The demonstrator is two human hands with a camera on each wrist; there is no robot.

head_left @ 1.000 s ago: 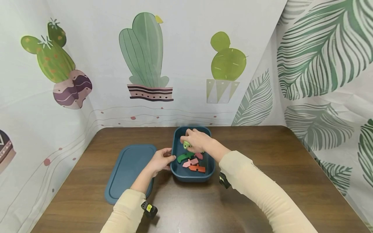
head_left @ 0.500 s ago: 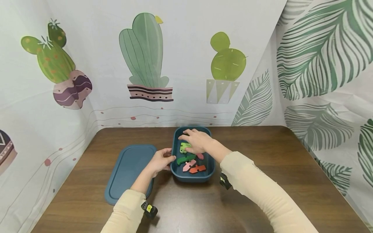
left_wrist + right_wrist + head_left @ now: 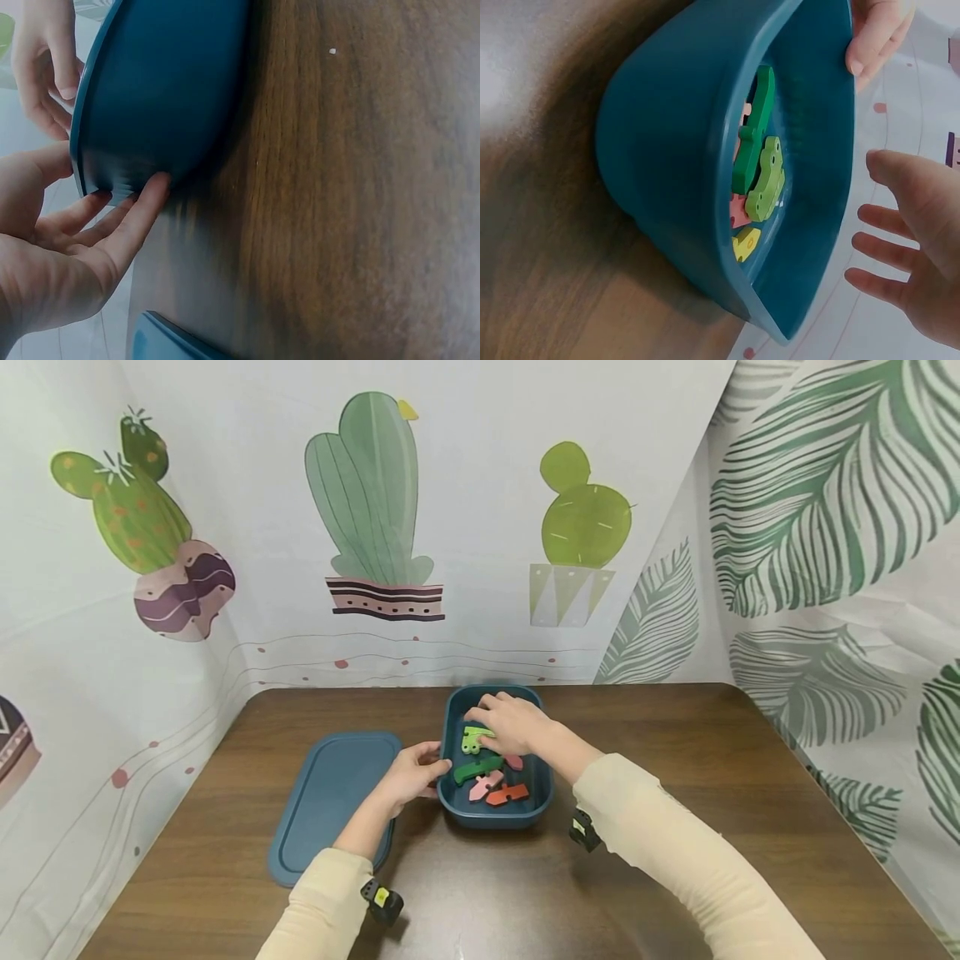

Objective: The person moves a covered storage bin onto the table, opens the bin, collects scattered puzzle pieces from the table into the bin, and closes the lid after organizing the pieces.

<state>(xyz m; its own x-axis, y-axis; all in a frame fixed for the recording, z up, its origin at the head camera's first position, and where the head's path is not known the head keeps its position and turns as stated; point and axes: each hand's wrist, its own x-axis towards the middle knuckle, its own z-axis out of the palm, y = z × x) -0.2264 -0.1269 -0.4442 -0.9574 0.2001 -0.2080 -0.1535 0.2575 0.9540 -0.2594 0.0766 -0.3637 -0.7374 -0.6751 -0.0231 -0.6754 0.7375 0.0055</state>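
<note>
A deep blue box (image 3: 495, 820) holds several flat, coloured puzzle pieces. My left hand (image 3: 412, 774) grips its left side, thumb at the rim and fingers against the outer wall (image 3: 150, 97). Above the far part of the box hovers my right hand (image 3: 510, 724), fingers apart and holding nothing, as the right wrist view also shows (image 3: 922, 240). Just below it lies a light green piece with round eyes (image 3: 472, 740). Nearer me are a dark green piece (image 3: 477, 769), a pink piece (image 3: 486, 786) and an orange-red piece (image 3: 507, 794). A yellow piece (image 3: 746, 244) shows in the right wrist view.
A blue lid (image 3: 333, 806) lies flat on the brown wooden table (image 3: 660, 760), left of the box and partly under the left forearm. Behind the table hangs a white cloth (image 3: 480, 527) printed with cacti and leaves.
A second ago my right hand held the light green piece; it has let go, and the piece lies in the box. The neighbouring pieces shifted slightly. My left hand stays at the box.
</note>
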